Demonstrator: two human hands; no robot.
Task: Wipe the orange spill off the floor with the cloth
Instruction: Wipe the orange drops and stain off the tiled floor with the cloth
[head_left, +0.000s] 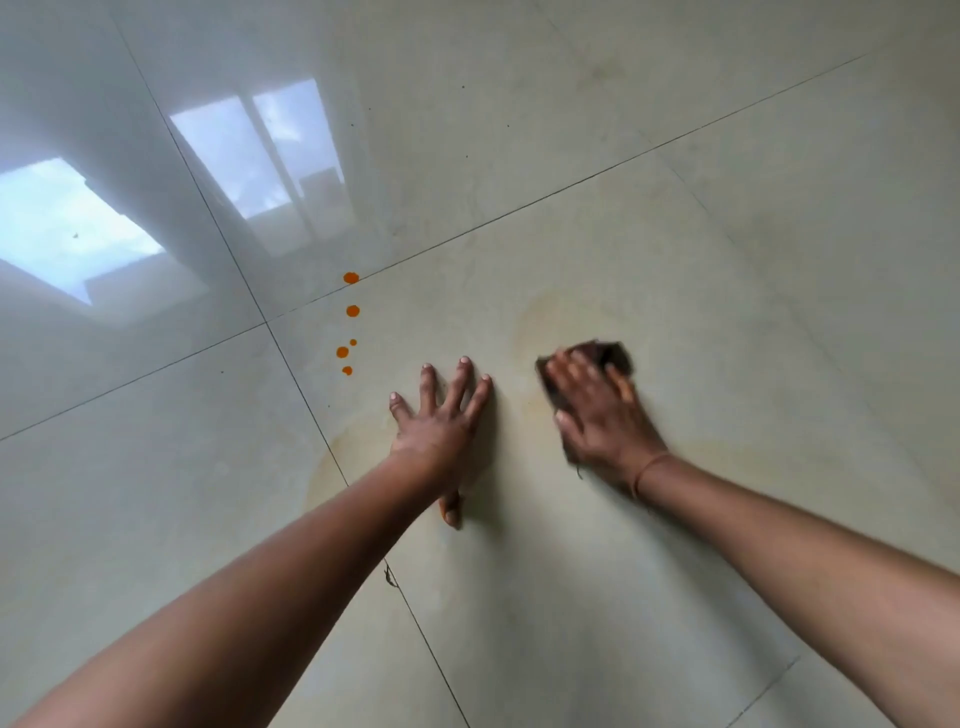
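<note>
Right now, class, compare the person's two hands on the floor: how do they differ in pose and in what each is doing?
The left hand lies flat with fingers spread, bare on the tile floor; the right hand presses down on a dark cloth. The left hand looks sharp, the right hand blurred. The left hand sits nearer the orange drops; the right hand is farther from them. Both are palm down, on the same tile.

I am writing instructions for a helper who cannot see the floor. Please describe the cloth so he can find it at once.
Start from the pale glossy tiled floor and follow the right hand, the one with a thin thread at the wrist. The cloth is the small dark brown rag pressed flat under its fingers. The left hand lies bare on the tile, and the orange drops are bright dots beyond it.
</note>
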